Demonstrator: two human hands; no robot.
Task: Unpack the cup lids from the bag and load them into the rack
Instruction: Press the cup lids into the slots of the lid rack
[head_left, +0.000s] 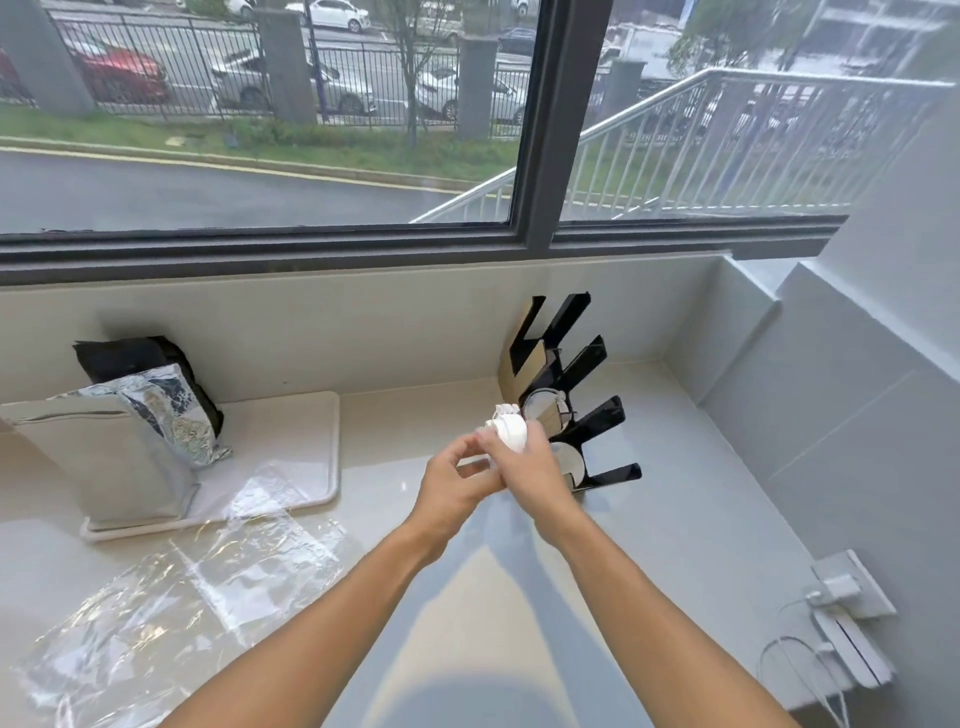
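A short stack of white cup lids is held above the counter, just left of the black slotted rack. My right hand is wrapped around the lower part of the stack. My left hand touches the stack from the left with its fingertips curled onto it. The rack stands near the back wall, and its lower slots hold round lids. A crumpled clear plastic bag lies flat on the counter at the lower left with no lids visible in it.
A white tray at the left carries a grey pouch, a silver foil bag and a black bag. A wall socket with white plugs and cables is at the lower right. A window runs along the back.
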